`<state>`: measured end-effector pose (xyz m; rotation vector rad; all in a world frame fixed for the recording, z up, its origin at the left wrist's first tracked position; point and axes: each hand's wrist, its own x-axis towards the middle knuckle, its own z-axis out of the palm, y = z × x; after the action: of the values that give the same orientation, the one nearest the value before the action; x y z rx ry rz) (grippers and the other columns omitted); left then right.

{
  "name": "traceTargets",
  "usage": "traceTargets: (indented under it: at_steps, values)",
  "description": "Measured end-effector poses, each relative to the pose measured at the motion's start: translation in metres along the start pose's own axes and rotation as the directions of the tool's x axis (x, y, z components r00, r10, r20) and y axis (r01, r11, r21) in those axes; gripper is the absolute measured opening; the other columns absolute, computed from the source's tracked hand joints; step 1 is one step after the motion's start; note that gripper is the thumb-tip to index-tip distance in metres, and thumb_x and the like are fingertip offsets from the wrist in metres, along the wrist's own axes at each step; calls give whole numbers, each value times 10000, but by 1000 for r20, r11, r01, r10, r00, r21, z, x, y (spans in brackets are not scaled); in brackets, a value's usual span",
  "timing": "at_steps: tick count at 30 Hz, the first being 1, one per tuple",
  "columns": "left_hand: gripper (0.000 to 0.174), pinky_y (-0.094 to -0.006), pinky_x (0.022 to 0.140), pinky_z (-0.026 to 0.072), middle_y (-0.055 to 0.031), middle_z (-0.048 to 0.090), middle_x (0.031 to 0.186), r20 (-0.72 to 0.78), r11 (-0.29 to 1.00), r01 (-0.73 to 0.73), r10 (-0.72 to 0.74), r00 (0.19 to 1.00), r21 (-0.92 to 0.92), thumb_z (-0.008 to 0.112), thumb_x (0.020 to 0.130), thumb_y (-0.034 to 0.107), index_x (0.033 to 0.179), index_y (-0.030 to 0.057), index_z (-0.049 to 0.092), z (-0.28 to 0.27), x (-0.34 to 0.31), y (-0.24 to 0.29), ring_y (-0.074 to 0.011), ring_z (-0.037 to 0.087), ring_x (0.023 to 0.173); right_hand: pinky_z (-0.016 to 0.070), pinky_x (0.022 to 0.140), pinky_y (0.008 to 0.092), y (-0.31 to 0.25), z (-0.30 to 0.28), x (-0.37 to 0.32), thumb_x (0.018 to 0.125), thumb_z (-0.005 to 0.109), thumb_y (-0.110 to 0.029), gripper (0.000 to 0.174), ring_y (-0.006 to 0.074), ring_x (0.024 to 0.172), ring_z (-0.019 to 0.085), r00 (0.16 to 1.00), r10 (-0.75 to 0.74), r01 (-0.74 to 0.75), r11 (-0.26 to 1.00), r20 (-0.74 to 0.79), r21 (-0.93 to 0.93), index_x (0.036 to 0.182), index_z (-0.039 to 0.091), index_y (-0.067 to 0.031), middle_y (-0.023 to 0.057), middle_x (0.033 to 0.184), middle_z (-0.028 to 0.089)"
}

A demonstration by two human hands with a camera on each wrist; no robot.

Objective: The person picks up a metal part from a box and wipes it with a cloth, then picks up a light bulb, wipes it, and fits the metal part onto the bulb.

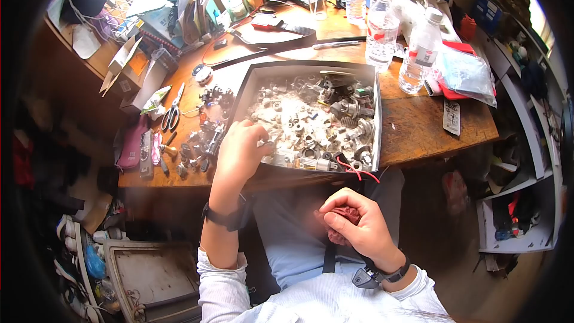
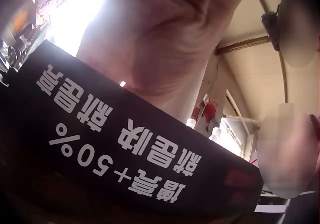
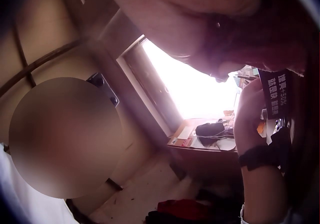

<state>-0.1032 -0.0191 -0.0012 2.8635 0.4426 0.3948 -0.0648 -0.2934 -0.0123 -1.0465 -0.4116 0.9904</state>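
Note:
A shallow black-rimmed box (image 1: 244,93) full of small metal and white parts sits at the table's front edge. My left hand (image 1: 238,151) reaches over its front left corner, fingers bent down, with a small greyish metal part (image 1: 264,143) pinched at the fingertips. In the left wrist view the box's printed outer wall (image 2: 115,139) hides the fingers of that left hand (image 2: 150,44). Over the lap, my right hand (image 1: 366,227) grips a crumpled dark red cloth (image 1: 342,222). The right wrist view shows the right hand (image 3: 195,19) dark and close up.
Loose metal parts (image 1: 206,134) lie left of the box, beside scissors (image 1: 171,113). Water bottles (image 1: 420,54) stand behind its right corner, near a plastic-wrapped packet (image 1: 469,75). Red wires (image 1: 357,170) hang over the box's front rim. A shelf (image 1: 517,221) stands at right.

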Motion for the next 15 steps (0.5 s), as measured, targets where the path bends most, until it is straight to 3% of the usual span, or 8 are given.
traceTargets:
  at_steps: [3,4,5,8,9,11,13,15]
  values:
    - [234,-338,728,498,-105,583,804,-23,987,51,-55,998,-153,755,688,54,897,27,654,2,-5,-4,-265,609,785,446,627,175,1,-2,1,921,615,-32,125,24,741,551,998,-57,57,998,-8,-20,1039,599,4,15,883,618]
    - [210,-282,636,504,-76,617,801,-66,976,13,-28,997,-216,739,722,8,903,13,631,3,-7,-6,-175,624,706,457,656,181,0,-2,1,918,614,-26,145,30,770,560,999,-54,54,998,-9,16,1057,591,7,25,914,627]
    - [210,-282,636,504,-76,617,801,-66,976,14,-29,997,-218,739,722,8,903,13,631,2,-12,-4,-175,624,706,469,685,188,-1,-1,2,915,613,-20,166,37,799,568,999,-51,51,997,-9,50,1075,583,10,35,945,635]
    - [150,-199,606,498,-19,636,830,-13,713,204,-287,958,-671,701,793,-43,909,-9,613,-23,-35,30,-57,616,711,500,717,200,-1,7,5,909,609,6,188,50,803,587,985,-159,161,986,-68,34,1094,571,7,50,973,651]
    - [150,-199,606,498,-19,636,830,-11,706,207,-291,957,-678,701,793,-43,909,-9,613,-24,-45,38,-57,616,711,511,733,206,0,9,6,908,605,18,190,56,806,595,970,-225,228,973,-91,28,1094,570,7,51,974,655]
    - [171,-224,677,533,-39,662,843,5,446,160,-329,944,-880,729,763,-46,915,-27,652,-22,-67,54,-93,654,766,520,752,212,-2,16,11,894,612,40,182,71,824,606,953,-288,290,957,-90,8,1071,587,5,59,982,630]
    - [195,-232,678,550,-81,620,910,-43,457,80,-253,967,-886,683,766,-149,927,-69,608,-22,-84,67,-123,645,775,519,751,206,-4,23,16,881,623,50,160,83,861,606,829,-557,528,809,-53,-258,1033,610,0,63,986,587]
    - [214,-240,713,556,-93,618,916,-70,423,41,-243,967,-905,686,754,-163,937,-82,610,-19,-95,78,-140,652,802,515,721,214,-9,30,15,849,669,37,146,98,874,597,849,-525,495,830,-63,-257,984,649,-15,72,976,549]
